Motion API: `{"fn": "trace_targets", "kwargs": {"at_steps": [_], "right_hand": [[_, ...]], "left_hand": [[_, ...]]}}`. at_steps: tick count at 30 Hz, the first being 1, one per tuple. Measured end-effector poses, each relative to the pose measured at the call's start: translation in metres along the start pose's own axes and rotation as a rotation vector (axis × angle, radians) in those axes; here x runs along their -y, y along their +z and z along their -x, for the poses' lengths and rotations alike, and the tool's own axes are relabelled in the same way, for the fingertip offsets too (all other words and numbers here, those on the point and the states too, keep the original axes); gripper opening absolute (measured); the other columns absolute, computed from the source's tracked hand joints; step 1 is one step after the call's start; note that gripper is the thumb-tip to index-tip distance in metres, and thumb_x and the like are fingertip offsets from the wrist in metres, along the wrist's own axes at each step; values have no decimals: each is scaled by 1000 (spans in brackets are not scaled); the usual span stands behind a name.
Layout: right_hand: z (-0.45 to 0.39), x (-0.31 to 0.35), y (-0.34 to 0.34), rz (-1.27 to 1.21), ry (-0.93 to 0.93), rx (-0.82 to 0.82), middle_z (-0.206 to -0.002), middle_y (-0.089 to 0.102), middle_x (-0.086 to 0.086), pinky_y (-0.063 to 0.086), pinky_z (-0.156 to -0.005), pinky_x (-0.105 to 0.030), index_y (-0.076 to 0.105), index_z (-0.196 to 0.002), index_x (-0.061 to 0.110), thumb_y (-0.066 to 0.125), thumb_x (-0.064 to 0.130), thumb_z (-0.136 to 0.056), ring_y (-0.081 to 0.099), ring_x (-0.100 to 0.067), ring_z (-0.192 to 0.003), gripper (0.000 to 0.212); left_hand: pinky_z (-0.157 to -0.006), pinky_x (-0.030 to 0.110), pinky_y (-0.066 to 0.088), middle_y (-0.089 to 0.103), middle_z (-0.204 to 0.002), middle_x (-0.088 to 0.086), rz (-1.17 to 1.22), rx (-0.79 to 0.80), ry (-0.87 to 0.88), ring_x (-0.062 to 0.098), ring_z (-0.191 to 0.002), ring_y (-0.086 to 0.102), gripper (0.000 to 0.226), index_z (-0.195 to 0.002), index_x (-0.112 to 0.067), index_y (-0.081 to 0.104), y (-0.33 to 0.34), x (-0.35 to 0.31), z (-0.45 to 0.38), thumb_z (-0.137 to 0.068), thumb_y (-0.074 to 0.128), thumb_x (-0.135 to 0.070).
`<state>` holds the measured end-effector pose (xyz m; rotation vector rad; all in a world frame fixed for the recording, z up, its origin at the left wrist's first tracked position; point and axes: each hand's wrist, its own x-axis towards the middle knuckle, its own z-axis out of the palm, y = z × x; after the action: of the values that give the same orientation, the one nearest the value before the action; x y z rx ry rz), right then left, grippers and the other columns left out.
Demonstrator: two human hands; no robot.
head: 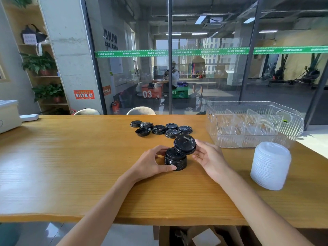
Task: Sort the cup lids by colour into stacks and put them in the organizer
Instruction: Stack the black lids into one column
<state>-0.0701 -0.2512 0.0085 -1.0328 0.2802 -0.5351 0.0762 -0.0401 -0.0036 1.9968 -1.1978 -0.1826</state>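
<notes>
— Black plastic, mostly. What did your left hand [150,165] have?

— Your left hand gripped the stack of black lids [175,159] near the middle of the wooden table [71,157], thumb curled round the near side at its base, fingers round the far side.

— And the right?

— Your right hand [208,157] held a single black lid [185,144] by its rim, tilted, its lower edge touching the top of that stack. The thumb sat at the lid's upper right edge; the fingers curled under it.

— Where were the rest?

— Seven loose black lids [160,129] lay in a cluster farther back on the table, behind the stack; one of them [143,132] lay upside down, the others top side up. You had a tall stack of white lids [270,166] standing well to your right, near the table's edge.

— The organizer?

— The clear plastic organizer [253,137] stood at the far right, just behind the white stack, its slanted dividers showing through the ribbed walls. I could not tell whether the compartments held any lids.
</notes>
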Motion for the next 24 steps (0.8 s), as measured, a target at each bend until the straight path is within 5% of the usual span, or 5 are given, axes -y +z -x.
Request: {"fn": "trace_targets", "kwargs": {"at_steps": [5, 12, 17, 21, 24], "right_hand": [[-8, -1, 8, 219, 3, 21, -107, 76, -15, 57, -77, -36, 75, -120, 1, 66, 10, -103, 67, -24, -94, 21], [-18, -12, 16, 463, -41, 53, -77, 65, -2, 42, -56, -28, 77, -112, 5, 62, 15, -108, 53, -13, -64, 19], [-15, -14, 16, 633, -126, 72, -84, 66, -5, 42, -53, -27, 78, -110, 15, 54, 21, -112, 53, -15, -66, 25], [-6, -12, 14, 755, -208, 114, -94, 70, -2, 47, -58, -29, 76, -117, 24, 52, 30, -113, 58, -15, -73, 26], [0, -8, 9, 847, -223, 199, -117, 67, 5, 52, -63, -24, 71, -132, 33, 62, 54, -104, 64, -5, -80, 36]], "left_hand": [[-115, 43, 50, 70, -138, -14, 14, 4, 11, 2, -128, 63, 92, -151, -30, 55, 0, -1, 0, -74, 94, -62], [-115, 33, 45, 66, -142, -9, 42, 12, 34, 6, -134, 59, 108, -165, -46, 28, 1, -2, 1, -77, 86, -71], [-108, 32, 50, 67, -138, -13, 61, 32, 24, -1, -124, 63, 65, -154, -49, 48, -1, -6, 2, -96, 58, -78], [-109, 36, 52, 69, -138, -10, 33, 11, 41, 3, -124, 65, 61, -154, -43, 50, 0, -4, 0, -101, 58, -72], [-110, 42, 54, 71, -134, -10, 48, -6, 41, 5, -122, 67, 59, -151, -42, 52, 0, -4, 0, -100, 61, -70]]}}
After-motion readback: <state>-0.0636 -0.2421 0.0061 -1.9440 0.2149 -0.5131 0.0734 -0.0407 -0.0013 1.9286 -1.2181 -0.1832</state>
